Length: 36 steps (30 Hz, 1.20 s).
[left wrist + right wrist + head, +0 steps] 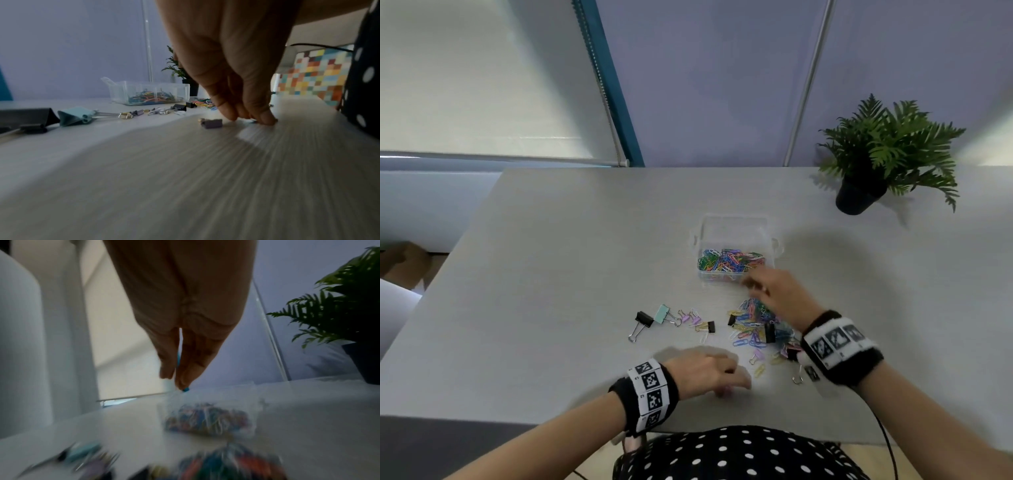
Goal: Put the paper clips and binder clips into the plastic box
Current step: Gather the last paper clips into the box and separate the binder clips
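The clear plastic box (736, 219) sits mid-table, its near half holding coloured paper clips (729, 262). My right hand (756, 284) hovers at the box's front edge, blurred. In the right wrist view my right hand (174, 379) pinches a blue paper clip (185, 389) above the box (252, 404). A loose pile of paper clips (753, 322) and small binder clips lies below that hand. My left hand (722, 380) has its fingertips (265, 119) bunched on the table around a small clip, with a purple binder clip (212, 123) just beside.
A row of binder clips lies left of the pile: a black one (643, 320), a mint one (663, 313) and several small ones (697, 322). A potted plant (887, 154) stands at the back right. The table's front edge (551, 419) runs close to my body.
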### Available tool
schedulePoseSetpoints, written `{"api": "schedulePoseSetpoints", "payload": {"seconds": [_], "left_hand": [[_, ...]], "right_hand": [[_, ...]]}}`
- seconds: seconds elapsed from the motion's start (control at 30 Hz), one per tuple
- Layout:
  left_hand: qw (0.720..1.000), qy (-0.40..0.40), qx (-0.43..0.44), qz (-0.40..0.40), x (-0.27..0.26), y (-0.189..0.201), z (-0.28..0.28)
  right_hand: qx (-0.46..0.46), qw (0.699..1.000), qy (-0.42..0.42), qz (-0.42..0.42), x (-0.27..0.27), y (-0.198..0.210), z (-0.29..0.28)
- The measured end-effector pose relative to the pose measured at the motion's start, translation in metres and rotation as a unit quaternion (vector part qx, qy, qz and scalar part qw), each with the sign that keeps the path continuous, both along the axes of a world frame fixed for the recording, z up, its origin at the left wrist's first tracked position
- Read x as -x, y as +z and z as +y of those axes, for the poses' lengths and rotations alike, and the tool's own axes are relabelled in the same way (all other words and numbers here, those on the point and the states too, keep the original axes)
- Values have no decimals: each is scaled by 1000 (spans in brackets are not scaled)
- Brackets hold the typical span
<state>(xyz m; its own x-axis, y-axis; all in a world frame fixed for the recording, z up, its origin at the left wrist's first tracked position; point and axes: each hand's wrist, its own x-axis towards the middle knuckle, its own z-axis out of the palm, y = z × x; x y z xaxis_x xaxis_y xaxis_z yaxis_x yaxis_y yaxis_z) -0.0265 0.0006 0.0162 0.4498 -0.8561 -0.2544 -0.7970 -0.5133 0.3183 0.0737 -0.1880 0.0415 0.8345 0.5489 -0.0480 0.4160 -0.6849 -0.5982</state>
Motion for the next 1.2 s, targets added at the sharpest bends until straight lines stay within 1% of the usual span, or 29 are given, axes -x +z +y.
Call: {"api": "schedulePoseSetpoints", "payload": {"seconds": [0.1,0.13,0.2,0.27,0.3,0.4,0.5,0.57,0.67,0.73,0.8,0.83,0.87,0.9,1.0,1.1,1.2], "left_hand": [[999,-20,-8,37,-7,-11,-1],[999,-31,-15,38,-10,-10,-4],[997,-68,-18,27,-14,-12,-8],[995,-100,-17,19,-17,-12,-10],[994,-112,-11,4,-19,-14,-10],[994,-102,8,-29,-21,-20,-11],[993,-95,9,-72,-19,-25,-7],[991,-84,-3,-103,-14,-28,-3],[993,-35,-26,-109,-9,-31,0],[997,15,-16,-77,-10,-30,-3],[992,126,18,-1,-14,-21,-8],[981,188,41,36,-17,-16,-10],[969,235,57,53,-21,-12,-14],[961,262,69,55,-27,-10,-17],[956,286,59,34,-37,-4,-26],[960,279,12,-8,-36,-6,-32],[960,278,-14,-37,-32,-15,-36]], "right_hand": [[77,989,119,47,43,-14,-13],[98,983,142,57,54,-21,-19],[136,975,170,43,72,-35,-28],[162,971,179,4,87,-47,-32],[181,967,176,-29,91,-51,-32],[204,957,178,-104,91,-57,-31],[209,952,184,-127,91,-59,-32],[219,949,190,-126,91,-60,-32],[239,942,197,-126,90,-59,-30],[237,940,196,-144,91,-61,-28],[224,943,191,-156,93,-62,-26],[213,947,186,-155,94,-63,-26],[203,951,180,-148,94,-65,-26],[193,955,176,-138,94,-67,-28],[191,964,148,-113,92,-66,-31],[210,966,118,-94,92,-65,-34],[235,962,111,-82,92,-65,-33]]}}
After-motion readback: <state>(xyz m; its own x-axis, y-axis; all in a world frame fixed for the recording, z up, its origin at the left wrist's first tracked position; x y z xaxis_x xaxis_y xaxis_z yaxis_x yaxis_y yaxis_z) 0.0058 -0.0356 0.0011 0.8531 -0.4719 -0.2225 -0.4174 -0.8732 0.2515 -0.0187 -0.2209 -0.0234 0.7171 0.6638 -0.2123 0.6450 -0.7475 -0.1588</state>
